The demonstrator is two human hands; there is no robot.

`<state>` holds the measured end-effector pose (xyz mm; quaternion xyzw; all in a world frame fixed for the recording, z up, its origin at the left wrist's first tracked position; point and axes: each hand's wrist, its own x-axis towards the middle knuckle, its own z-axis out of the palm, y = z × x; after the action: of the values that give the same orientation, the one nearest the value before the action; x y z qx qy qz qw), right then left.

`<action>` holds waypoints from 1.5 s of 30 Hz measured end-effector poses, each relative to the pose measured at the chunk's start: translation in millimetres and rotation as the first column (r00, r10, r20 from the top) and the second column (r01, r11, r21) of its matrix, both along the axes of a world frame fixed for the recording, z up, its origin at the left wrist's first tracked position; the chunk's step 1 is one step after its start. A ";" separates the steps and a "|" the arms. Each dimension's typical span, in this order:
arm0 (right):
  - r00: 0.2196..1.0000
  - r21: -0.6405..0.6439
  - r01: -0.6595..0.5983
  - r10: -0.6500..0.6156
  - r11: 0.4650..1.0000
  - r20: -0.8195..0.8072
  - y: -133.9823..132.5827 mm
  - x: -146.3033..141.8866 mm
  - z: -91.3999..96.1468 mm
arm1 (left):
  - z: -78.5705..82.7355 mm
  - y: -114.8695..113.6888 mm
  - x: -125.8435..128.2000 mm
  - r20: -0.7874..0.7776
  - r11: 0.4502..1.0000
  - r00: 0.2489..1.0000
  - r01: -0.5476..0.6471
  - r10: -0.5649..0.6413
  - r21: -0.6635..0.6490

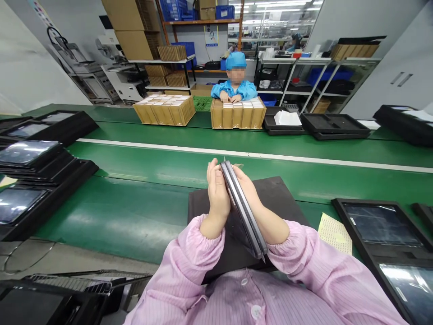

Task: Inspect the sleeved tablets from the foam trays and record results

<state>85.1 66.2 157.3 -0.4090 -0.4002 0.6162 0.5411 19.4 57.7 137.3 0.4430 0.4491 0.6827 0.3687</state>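
Observation:
Two thin tablets [244, 210] stand on edge, pressed face to face between my palms. My left hand [218, 192] lies flat along their left side, fingers pointing away from me. On the other side my right hand [249, 192] presses against them; its fingers are partly hidden behind the tablets. A bit of clear film sticks out at the far top edge. Beneath my hands a black foam mat [270, 192] lies on the green bench. Sheets with small yellow labels [334, 232] lie to the right of the mat.
Black trays with tablets [382, 223] lie at right, and stacked trays [30, 155] at left. Across the green belt [145, 155], a person in blue [236, 81] rests both hands on a cardboard-divided box [238, 115]. Another such box [165, 110] stands beside it.

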 end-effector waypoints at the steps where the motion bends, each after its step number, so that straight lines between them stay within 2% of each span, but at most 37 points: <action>1: 1.000 0.016 0.006 -0.006 1.000 -0.005 1.9 0.7 -3.2 | -1.3 2.8 -0.4 -0.035 1.000 0.999 -0.002 0.003 0.028; 6: 0.995 0.085 0.102 -0.103 0.991 0.009 11.0 11.4 -15.4 | 2.7 12.5 -1.4 -0.193 0.994 0.980 -0.015 0.035 0.106; 9: 0.994 0.085 0.082 -0.088 0.993 0.065 4.9 32.7 -8.9 | 6.0 15.1 -2.9 -0.311 0.992 0.948 -0.037 0.073 0.119; 11: 0.995 0.052 -0.042 0.037 0.998 0.093 -5.1 54.2 2.7 | 6.5 16.6 -3.5 -0.369 0.992 0.926 -0.038 0.079 0.117; 13: 0.970 0.010 -0.208 0.205 0.978 0.128 -16.6 78.0 17.3 | 6.0 18.2 -3.5 -0.408 0.992 0.908 -0.051 0.092 0.112; 16: 0.878 -0.076 -0.406 0.412 0.911 0.243 -29.4 107.0 38.7 | 5.2 20.6 -2.5 -0.444 0.993 0.890 -0.069 0.106 0.100; 18: 0.820 -0.135 -0.454 0.472 0.881 0.323 -33.0 117.4 49.2 | 5.0 21.9 -1.4 -0.462 0.993 0.881 -0.071 0.105 0.091; 25: 0.675 -0.217 -0.536 0.569 0.815 0.469 -34.1 118.2 65.9 | 5.4 21.4 0.5 -0.519 0.990 0.844 -0.093 0.135 0.107; 27: 0.652 -0.241 -0.530 0.573 0.813 0.496 -36.8 116.3 68.7 | 4.0 20.1 1.0 -0.537 0.987 0.830 -0.092 0.150 0.133; 31: 0.668 -0.252 -0.462 0.521 0.850 0.532 -44.0 112.8 71.7 | 0.6 20.4 3.1 -0.556 0.976 0.807 -0.113 0.199 0.186; 34: 0.689 -0.225 -0.423 0.472 0.878 0.550 -47.0 112.1 71.3 | -0.4 24.2 3.0 -0.540 0.977 0.821 -0.093 0.183 0.191; 36: 0.692 -0.210 -0.468 0.504 0.858 0.517 -46.8 113.8 69.8 | -0.9 26.9 1.1 -0.515 0.981 0.843 -0.063 0.152 0.185; 40: 0.680 -0.155 -0.635 0.643 0.757 0.354 -42.3 120.3 63.7 | -4.2 27.9 -4.5 -0.435 0.982 0.894 -0.034 0.112 0.184; 42: 0.685 -0.148 -0.653 0.663 0.742 0.301 -39.9 122.5 59.9 | -6.9 26.0 -6.5 -0.404 0.982 0.909 -0.031 0.106 0.188; 45: 0.690 -0.180 -0.639 0.661 0.748 0.295 -38.5 122.5 57.0 | -10.8 22.3 -7.8 -0.372 0.978 0.922 -0.035 0.112 0.207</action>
<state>207.7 27.7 214.3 -0.3578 -0.5863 0.6996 0.1971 11.6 79.9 126.4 0.5843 0.4589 0.6378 0.2029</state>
